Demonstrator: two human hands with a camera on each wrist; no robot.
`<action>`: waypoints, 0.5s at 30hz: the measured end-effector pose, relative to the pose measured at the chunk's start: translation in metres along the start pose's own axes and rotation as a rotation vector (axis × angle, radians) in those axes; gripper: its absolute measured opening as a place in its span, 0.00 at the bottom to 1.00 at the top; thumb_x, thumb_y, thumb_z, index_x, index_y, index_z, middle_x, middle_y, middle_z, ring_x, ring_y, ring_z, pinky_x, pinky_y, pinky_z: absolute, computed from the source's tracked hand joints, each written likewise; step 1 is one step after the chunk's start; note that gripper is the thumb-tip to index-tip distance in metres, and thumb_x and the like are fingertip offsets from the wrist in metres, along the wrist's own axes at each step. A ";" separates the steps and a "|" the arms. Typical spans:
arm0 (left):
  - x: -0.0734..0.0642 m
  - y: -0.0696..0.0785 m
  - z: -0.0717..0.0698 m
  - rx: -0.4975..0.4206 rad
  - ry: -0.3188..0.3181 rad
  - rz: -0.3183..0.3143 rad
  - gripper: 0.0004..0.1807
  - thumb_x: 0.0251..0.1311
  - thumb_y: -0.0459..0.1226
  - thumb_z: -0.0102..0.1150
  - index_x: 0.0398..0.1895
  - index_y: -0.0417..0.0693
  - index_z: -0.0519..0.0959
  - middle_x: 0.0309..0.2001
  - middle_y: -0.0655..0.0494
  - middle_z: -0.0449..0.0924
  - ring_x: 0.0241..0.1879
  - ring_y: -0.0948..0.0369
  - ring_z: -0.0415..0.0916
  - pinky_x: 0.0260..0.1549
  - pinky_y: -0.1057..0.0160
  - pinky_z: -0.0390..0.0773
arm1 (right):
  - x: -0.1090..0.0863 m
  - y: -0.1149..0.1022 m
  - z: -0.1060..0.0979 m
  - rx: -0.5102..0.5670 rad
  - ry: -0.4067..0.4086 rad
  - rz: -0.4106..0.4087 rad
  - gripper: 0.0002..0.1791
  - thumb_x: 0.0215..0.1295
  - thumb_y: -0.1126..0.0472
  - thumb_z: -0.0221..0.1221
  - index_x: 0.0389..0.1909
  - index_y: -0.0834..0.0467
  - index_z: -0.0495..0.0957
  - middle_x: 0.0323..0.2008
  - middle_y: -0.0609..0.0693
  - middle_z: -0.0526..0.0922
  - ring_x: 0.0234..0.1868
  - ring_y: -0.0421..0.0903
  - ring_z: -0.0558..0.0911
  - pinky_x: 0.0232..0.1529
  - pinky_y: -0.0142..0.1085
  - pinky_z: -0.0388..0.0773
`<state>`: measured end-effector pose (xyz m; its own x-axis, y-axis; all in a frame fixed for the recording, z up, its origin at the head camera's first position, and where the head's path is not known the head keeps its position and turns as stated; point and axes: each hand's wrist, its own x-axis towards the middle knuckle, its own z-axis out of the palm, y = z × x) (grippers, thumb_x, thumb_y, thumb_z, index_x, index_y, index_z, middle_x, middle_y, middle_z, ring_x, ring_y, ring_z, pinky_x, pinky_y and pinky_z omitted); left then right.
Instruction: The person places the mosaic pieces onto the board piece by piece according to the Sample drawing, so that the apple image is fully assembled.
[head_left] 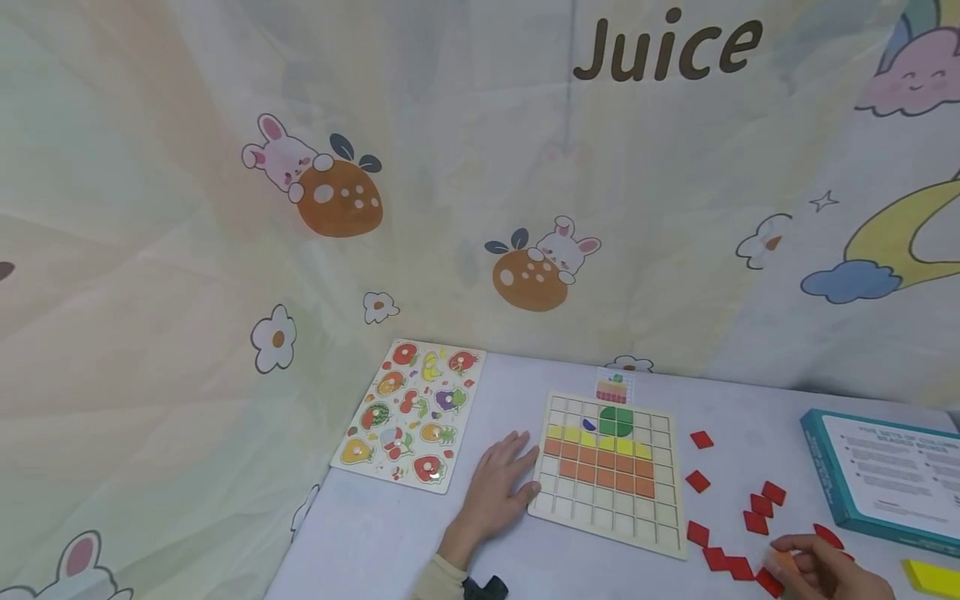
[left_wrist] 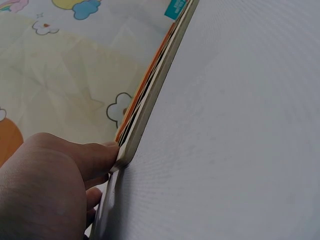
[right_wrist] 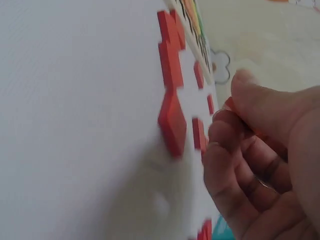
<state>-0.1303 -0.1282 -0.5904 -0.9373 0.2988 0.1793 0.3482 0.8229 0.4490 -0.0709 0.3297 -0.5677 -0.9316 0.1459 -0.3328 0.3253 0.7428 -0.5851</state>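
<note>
On the white table lies a wooden grid board (head_left: pixel 585 502) bearing two rows of orange squares (head_left: pixel 606 477), a row of yellow pieces, green rounded pieces (head_left: pixel 617 422) and a small blue piece (head_left: pixel 588 425). My left hand (head_left: pixel 497 483) rests at the board's left edge, fingers extended; up close, the thumb (left_wrist: pixel 97 157) touches the board's corner. To the board's right, my right hand (head_left: pixel 821 568) pinches a small orange piece (head_left: pixel 784 560) between thumb and fingertips, above the table. Several red diamonds (head_left: pixel 741 568) lie beneath and around it. The fingers mostly cover the held piece in the right wrist view.
A fruit puzzle board (head_left: pixel 408 412) lies left of the left hand. Behind the grid board is a small picture card (head_left: pixel 614 387). A teal-edged box (head_left: pixel 892 479) and yellow pieces (head_left: pixel 933 577) are at the right. A printed cloth backdrop (head_left: pixel 450 208) rises behind the table.
</note>
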 end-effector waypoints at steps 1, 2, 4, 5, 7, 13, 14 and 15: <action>0.000 0.000 -0.001 0.000 0.000 -0.001 0.30 0.74 0.51 0.56 0.76 0.54 0.75 0.82 0.57 0.64 0.83 0.53 0.57 0.81 0.44 0.61 | 0.000 -0.010 0.002 0.006 0.005 -0.002 0.37 0.64 0.44 0.74 0.59 0.69 0.77 0.29 0.45 0.85 0.28 0.43 0.80 0.26 0.27 0.82; 0.000 0.001 -0.001 0.003 -0.001 -0.001 0.30 0.74 0.51 0.56 0.75 0.54 0.75 0.82 0.56 0.64 0.83 0.53 0.57 0.81 0.44 0.61 | 0.001 -0.019 0.004 0.017 0.003 -0.007 0.38 0.63 0.44 0.75 0.60 0.69 0.77 0.31 0.46 0.86 0.29 0.43 0.80 0.27 0.26 0.82; 0.000 0.002 -0.002 0.000 0.000 0.000 0.30 0.74 0.51 0.57 0.75 0.54 0.75 0.82 0.56 0.64 0.83 0.52 0.58 0.81 0.44 0.61 | 0.003 -0.037 0.008 0.038 -0.019 -0.035 0.40 0.62 0.45 0.76 0.63 0.69 0.75 0.34 0.47 0.86 0.32 0.43 0.81 0.29 0.25 0.82; -0.001 0.002 -0.002 -0.001 0.001 0.000 0.30 0.74 0.51 0.57 0.75 0.53 0.75 0.82 0.56 0.64 0.83 0.52 0.58 0.81 0.44 0.61 | 0.005 -0.045 0.012 0.053 -0.025 -0.042 0.40 0.62 0.46 0.75 0.65 0.69 0.75 0.36 0.48 0.87 0.33 0.43 0.81 0.29 0.25 0.82; -0.001 0.003 -0.002 -0.004 0.004 0.002 0.30 0.74 0.50 0.57 0.75 0.53 0.75 0.82 0.55 0.64 0.83 0.52 0.58 0.81 0.44 0.61 | 0.007 -0.062 0.019 0.068 -0.026 -0.069 0.38 0.64 0.50 0.74 0.67 0.68 0.74 0.40 0.51 0.87 0.35 0.43 0.82 0.31 0.24 0.82; -0.001 0.002 -0.001 0.003 0.012 0.007 0.30 0.73 0.51 0.57 0.75 0.54 0.75 0.82 0.55 0.65 0.82 0.52 0.58 0.81 0.44 0.62 | 0.012 -0.104 0.041 0.127 0.003 -0.171 0.28 0.68 0.62 0.71 0.67 0.61 0.77 0.44 0.54 0.88 0.38 0.44 0.85 0.39 0.28 0.90; -0.001 0.002 -0.002 0.004 0.013 0.007 0.30 0.74 0.51 0.57 0.75 0.54 0.75 0.82 0.55 0.65 0.82 0.52 0.58 0.81 0.44 0.62 | 0.012 -0.110 0.045 0.137 0.015 -0.194 0.27 0.68 0.62 0.71 0.66 0.60 0.79 0.43 0.53 0.88 0.38 0.44 0.86 0.40 0.29 0.90; -0.002 0.002 -0.002 0.007 0.014 0.009 0.30 0.74 0.51 0.57 0.75 0.53 0.75 0.81 0.55 0.65 0.82 0.52 0.58 0.81 0.44 0.62 | 0.013 -0.116 0.049 0.140 0.025 -0.214 0.26 0.68 0.63 0.71 0.65 0.59 0.79 0.42 0.52 0.89 0.39 0.43 0.85 0.39 0.27 0.89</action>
<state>-0.1282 -0.1282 -0.5883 -0.9340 0.2990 0.1958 0.3562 0.8238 0.4411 -0.1126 0.2137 -0.5401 -0.9848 0.0123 -0.1733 0.1381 0.6608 -0.7378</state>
